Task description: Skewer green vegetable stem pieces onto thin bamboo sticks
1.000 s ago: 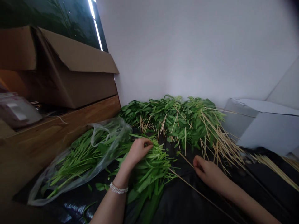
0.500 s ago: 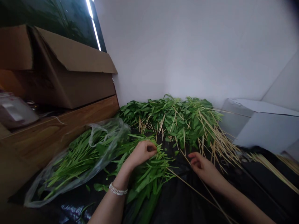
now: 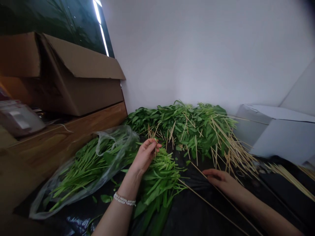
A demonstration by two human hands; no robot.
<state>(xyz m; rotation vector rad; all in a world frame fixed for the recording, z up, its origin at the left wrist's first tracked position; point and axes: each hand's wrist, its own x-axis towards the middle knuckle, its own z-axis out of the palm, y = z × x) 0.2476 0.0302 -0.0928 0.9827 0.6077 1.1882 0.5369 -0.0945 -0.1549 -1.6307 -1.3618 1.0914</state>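
Left hand (image 3: pixel 145 154) turned, skewers (image 3: pixel 209 203) slanting away leftward

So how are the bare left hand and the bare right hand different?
The bare left hand wears a white beaded bracelet; the bare right hand shows none. The left hand's fingers bend to pinch something small and green, too tiny to name; the right hand's fingers stretch straighter beside a thin tan wooden stick. Both hands are gloveless.
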